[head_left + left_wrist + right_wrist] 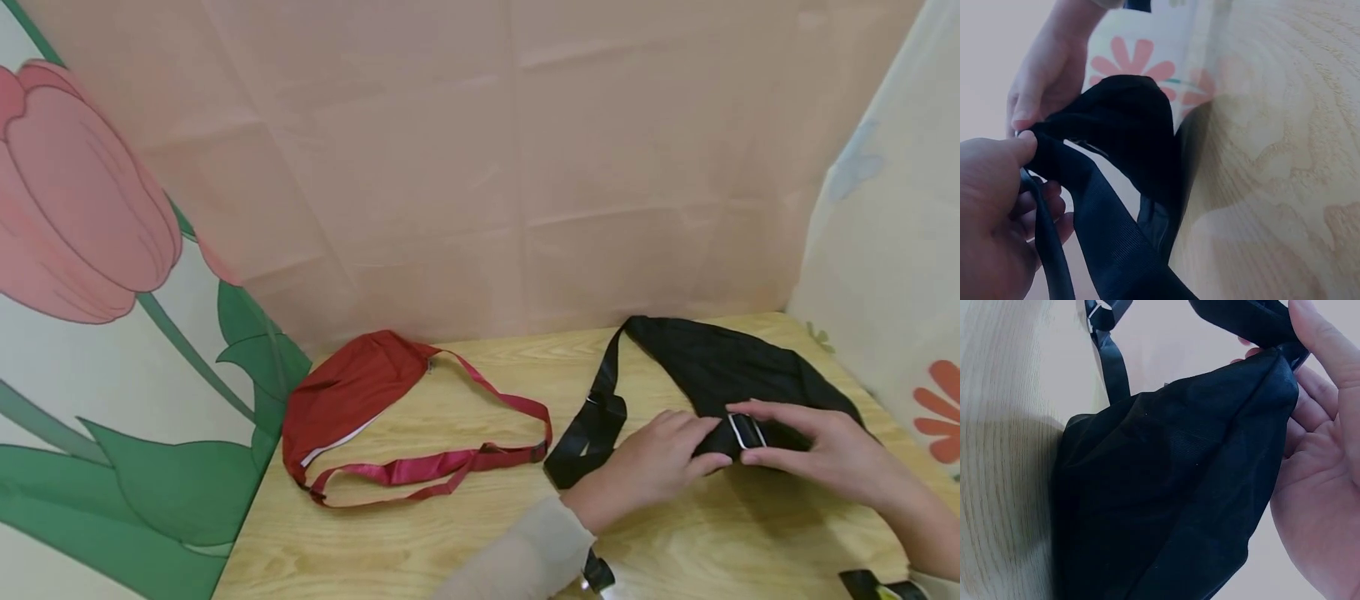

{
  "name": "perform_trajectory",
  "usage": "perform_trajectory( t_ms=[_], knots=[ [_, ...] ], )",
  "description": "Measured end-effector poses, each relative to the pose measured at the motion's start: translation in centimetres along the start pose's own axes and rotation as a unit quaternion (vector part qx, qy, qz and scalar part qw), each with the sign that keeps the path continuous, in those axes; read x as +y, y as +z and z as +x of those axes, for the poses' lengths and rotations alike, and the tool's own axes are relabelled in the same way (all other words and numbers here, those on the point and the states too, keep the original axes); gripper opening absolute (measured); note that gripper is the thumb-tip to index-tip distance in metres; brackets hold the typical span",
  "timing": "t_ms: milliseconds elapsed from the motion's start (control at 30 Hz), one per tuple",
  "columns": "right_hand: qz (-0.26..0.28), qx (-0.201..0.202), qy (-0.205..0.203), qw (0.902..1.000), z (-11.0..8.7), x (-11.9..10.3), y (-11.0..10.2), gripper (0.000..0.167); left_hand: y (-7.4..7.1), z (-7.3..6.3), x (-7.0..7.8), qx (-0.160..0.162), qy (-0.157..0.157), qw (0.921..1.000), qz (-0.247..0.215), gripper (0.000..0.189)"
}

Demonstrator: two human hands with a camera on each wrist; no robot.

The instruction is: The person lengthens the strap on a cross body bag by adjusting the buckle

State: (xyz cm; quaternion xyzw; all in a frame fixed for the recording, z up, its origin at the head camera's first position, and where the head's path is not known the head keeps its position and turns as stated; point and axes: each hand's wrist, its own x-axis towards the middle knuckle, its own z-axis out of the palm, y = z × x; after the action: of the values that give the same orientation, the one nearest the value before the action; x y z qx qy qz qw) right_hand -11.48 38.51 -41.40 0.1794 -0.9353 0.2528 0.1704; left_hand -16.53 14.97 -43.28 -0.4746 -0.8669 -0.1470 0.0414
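Observation:
A black waist bag [720, 358] lies on the right of the table, its near end lifted by the hands. My left hand [656, 458] pinches the black strap [1110, 231] between thumb and fingers, close to that end. Facing it, my right hand [832, 446] grips the silver metal strap buckle [746, 432] with thumb and forefinger at its edges. In the right wrist view, the bag's corner [1282, 369] meets the strap at the right hand's fingers. The rest of the strap loops left across the table, with a small slider [594, 398] on it.
To the left, a red waist bag [360, 392] rests on the wooden table [360, 550], its red strap [442, 467] looped toward the middle. A pinkish-brown sheet [517, 167] rises at the back, with flower-printed panels [97, 375] at both sides.

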Motion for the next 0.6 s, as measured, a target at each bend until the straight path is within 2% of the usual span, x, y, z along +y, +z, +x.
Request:
perform_trajectory(
  t_ms=[167, 400, 600],
  knots=[
    [0.007, 0.0, 0.011, 0.9999, 0.04, -0.12, 0.0, 0.062, -0.16, -0.04, 0.09, 0.009, 0.015, 0.9996, 0.022, 0.054],
    [0.023, -0.029, 0.025, 0.999, -0.12, 0.05, -0.04, 0.059, 0.01, -0.07, 0.24, 0.015, 0.023, 0.9995, 0.017, 0.051],
    [0.003, -0.042, 0.028, 0.9987, -0.07, 0.29, -0.14, 0.059, 0.02, 0.04, 0.23, 0.018, 0.026, 0.9995, 0.009, 0.051]
  ],
)
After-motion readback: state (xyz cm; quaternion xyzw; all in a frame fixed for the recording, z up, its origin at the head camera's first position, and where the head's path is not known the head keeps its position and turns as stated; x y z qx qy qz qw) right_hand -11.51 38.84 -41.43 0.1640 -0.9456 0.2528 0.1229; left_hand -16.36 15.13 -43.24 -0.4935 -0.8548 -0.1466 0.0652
